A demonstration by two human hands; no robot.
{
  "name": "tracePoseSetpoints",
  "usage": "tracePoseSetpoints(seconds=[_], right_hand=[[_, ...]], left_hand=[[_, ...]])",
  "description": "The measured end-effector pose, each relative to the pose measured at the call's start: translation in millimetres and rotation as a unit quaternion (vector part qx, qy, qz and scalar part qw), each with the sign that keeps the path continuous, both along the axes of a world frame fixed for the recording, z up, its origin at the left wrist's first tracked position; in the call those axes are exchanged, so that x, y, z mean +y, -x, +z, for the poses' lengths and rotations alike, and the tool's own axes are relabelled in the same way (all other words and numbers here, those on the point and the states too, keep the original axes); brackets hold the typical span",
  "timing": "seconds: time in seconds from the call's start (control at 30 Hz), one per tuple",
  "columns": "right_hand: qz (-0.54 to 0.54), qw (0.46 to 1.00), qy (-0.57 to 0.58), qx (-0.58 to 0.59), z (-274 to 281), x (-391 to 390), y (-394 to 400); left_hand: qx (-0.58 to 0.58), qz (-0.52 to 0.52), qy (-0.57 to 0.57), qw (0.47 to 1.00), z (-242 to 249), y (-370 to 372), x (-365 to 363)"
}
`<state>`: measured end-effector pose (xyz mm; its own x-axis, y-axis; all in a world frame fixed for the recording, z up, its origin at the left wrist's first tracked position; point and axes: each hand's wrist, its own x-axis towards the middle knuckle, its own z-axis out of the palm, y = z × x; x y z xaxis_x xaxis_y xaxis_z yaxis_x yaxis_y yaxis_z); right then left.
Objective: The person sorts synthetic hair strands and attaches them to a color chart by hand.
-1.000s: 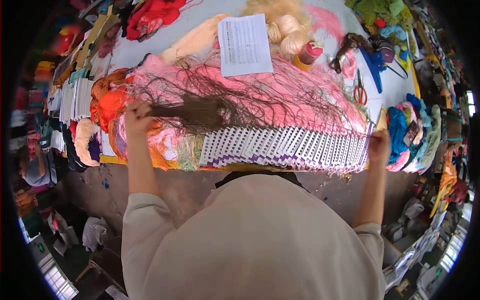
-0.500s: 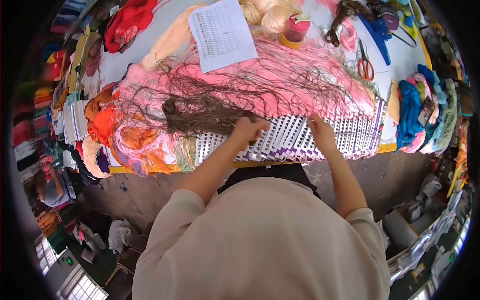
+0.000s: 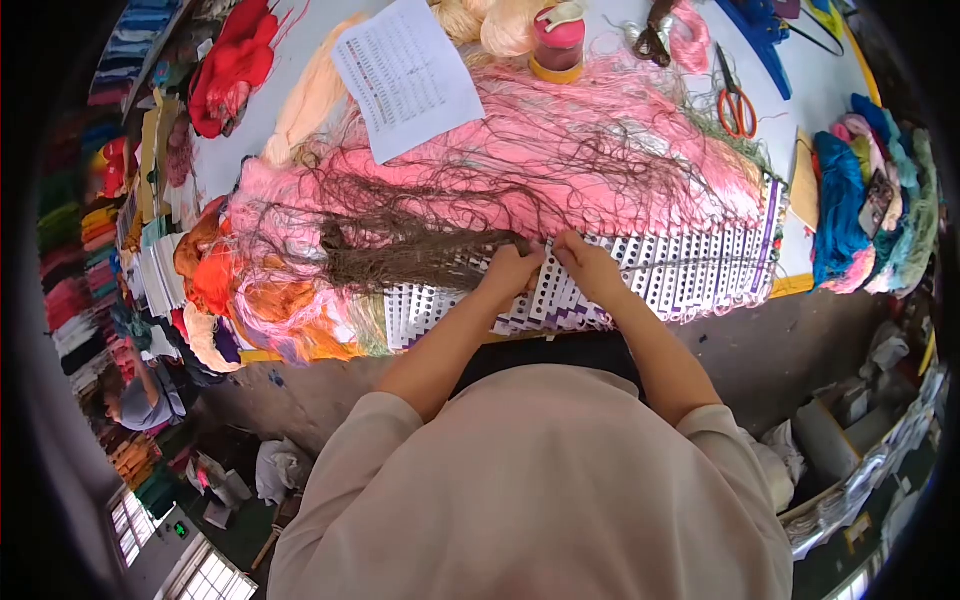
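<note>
My left hand (image 3: 515,270) is closed at the right end of a brown thread bundle (image 3: 400,255), over a row of white punched cards (image 3: 690,270). Just beside it, my right hand (image 3: 588,265) has its fingers pinched together at the top edge of the cards; whatever lies between its fingertips is too small to make out. Pink thread (image 3: 480,160) spreads behind the cards, with loose brown strands tangled across it.
A printed sheet (image 3: 408,80) lies on the pink thread, near a pink and yellow container (image 3: 557,45). Orange-handled scissors (image 3: 736,105) are at the back right. Blue yarn (image 3: 840,205) hangs at the right edge; orange yarn (image 3: 210,275) lies left. A person (image 3: 150,395) is at far left.
My right hand has moved left, close to my left hand. The view has shifted slightly, and the brown bundle now reaches over more of the cards near my left hand.
</note>
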<state>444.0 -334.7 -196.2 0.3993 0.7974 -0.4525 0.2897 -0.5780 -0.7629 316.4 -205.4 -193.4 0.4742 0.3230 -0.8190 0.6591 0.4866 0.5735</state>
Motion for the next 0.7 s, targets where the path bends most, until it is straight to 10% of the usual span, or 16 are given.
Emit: tracePoseSetpoints(seconds=[0.4,0.47,0.6,0.7], right_hand=[[-0.023,0.993,0.034,0.108,-5,9,-10],[-0.052,0.992,-0.014,0.115,-14,3,-5],[-0.052,0.993,-0.023,0.106,-20,-1,-6],[-0.059,0.992,-0.019,0.112,-25,0,-6]], left_hand=[[-0.026,-0.109,0.008,0.994,3,-15,15],[-0.027,-0.115,-0.163,0.979,11,-10,15],[-0.059,0.138,0.040,0.988,15,5,24],[-0.116,0.132,0.218,0.960,24,8,25]])
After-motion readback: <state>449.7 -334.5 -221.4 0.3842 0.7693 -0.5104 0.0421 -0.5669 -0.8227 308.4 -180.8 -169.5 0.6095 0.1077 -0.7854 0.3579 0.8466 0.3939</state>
